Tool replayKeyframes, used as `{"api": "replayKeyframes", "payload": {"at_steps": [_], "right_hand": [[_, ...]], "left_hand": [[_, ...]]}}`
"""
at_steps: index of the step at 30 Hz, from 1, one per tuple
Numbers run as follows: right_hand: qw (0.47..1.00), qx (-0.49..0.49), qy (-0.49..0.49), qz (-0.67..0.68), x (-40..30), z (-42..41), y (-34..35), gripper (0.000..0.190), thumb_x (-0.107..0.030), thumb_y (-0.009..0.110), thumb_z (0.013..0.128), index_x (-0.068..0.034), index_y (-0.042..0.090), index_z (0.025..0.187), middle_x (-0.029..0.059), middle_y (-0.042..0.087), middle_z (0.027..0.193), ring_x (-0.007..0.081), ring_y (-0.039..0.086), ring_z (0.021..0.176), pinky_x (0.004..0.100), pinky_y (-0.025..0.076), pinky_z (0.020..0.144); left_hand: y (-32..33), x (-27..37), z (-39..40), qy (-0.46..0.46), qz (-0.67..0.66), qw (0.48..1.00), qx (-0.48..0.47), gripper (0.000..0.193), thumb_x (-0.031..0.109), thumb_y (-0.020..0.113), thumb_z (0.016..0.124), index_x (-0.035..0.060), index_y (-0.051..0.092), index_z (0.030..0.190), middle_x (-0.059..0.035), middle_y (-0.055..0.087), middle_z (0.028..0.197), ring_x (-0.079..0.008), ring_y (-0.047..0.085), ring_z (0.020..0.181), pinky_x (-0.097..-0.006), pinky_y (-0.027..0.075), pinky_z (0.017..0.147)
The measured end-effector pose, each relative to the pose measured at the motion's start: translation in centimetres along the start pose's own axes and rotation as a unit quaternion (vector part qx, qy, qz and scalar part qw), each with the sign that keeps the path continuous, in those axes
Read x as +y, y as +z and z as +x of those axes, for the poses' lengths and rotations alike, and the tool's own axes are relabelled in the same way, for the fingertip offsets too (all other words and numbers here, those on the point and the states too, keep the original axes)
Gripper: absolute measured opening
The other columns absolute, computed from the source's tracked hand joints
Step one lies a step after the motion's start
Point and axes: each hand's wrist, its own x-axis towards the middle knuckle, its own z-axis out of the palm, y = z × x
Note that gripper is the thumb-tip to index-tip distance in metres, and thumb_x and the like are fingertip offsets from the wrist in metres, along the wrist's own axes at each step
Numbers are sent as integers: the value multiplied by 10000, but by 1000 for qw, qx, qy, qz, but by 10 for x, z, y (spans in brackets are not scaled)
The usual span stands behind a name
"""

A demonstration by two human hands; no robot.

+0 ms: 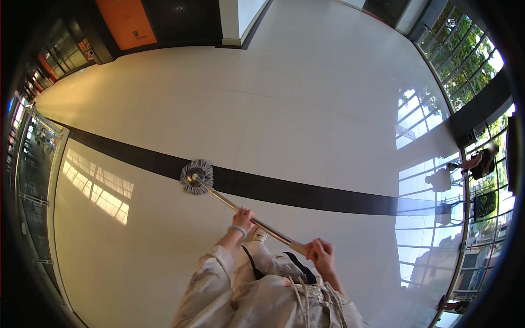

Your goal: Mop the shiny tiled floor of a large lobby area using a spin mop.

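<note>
A round string mop head (197, 177) with grey strands and a metal disc rests on the floor, partly over a dark floor stripe (283, 191). From it a metal mop handle (270, 232) slants back towards me. My left hand (244, 219), with a pale bangle at the wrist, is wrapped around the middle of the handle. At the handle's light-coloured end grip (297, 247), my right hand (320, 253) is closed. One light shoe (260, 235) shows just below the handle.
Glossy pale floor (311, 135) spreads around me, with window reflections at right. A glass barrier (39, 172) runs along the left. Beyond the window line a person (480, 162) sits near a dark chair (485, 205). A white pillar (233, 24) and an orange panel (127, 24) stand ahead.
</note>
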Motion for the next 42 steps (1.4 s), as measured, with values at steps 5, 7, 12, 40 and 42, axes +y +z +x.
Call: {"api": "replayKeyframes", "payload": {"at_steps": [5, 7, 12, 40, 42], "right_hand": [[997, -72, -3, -19, -17, 21, 26, 345, -214, 468, 935, 50, 591, 751, 45, 516, 487, 83, 435, 425, 218, 296, 399], [997, -72, -19, -9, -44, 21, 19, 326, -198, 486, 924, 51, 603, 750, 53, 524, 499, 77, 425, 410, 217, 287, 387], [967, -5, -254, -7, -123, 5, -6, 337, -125, 453, 911, -10, 459, 594, 43, 412, 428, 135, 408, 382, 298, 386, 456], [878, -446, 44, -169, -117, 211, 100, 212, -129, 515, 878, 57, 612, 845, 76, 566, 545, 100, 499, 454, 227, 422, 465], [838, -484, 106, -229, -92, 203, 123, 204, -80, 451, 915, 35, 617, 886, 54, 578, 620, 78, 506, 521, 209, 412, 509]], "left_hand": [[-17, -28, -6, -36, 29, 999, 15, 205, 206, 649, 683, 176, 539, 852, -32, 542, 898, -262, 479, 1028, -463, 373, 862], [-3, -8, -3, -53, -21, 997, 55, 141, 221, 643, 687, 197, 561, 800, -22, 541, 862, -267, 481, 992, -460, 348, 850], [-2, 88, 34, 33, -165, 983, 75, 160, 132, 624, 683, 215, 577, 811, 9, 527, 802, -249, 500, 878, -432, 321, 794], [18, -4, -58, -316, -95, 931, 156, 289, 238, 758, 596, 190, 610, 840, -34, 569, 864, -276, 543, 905, -421, 420, 772], [23, -14, -87, -428, -91, 889, 132, 340, 187, 757, 594, 174, 600, 894, -69, 563, 899, -286, 536, 924, -410, 427, 801]]}}
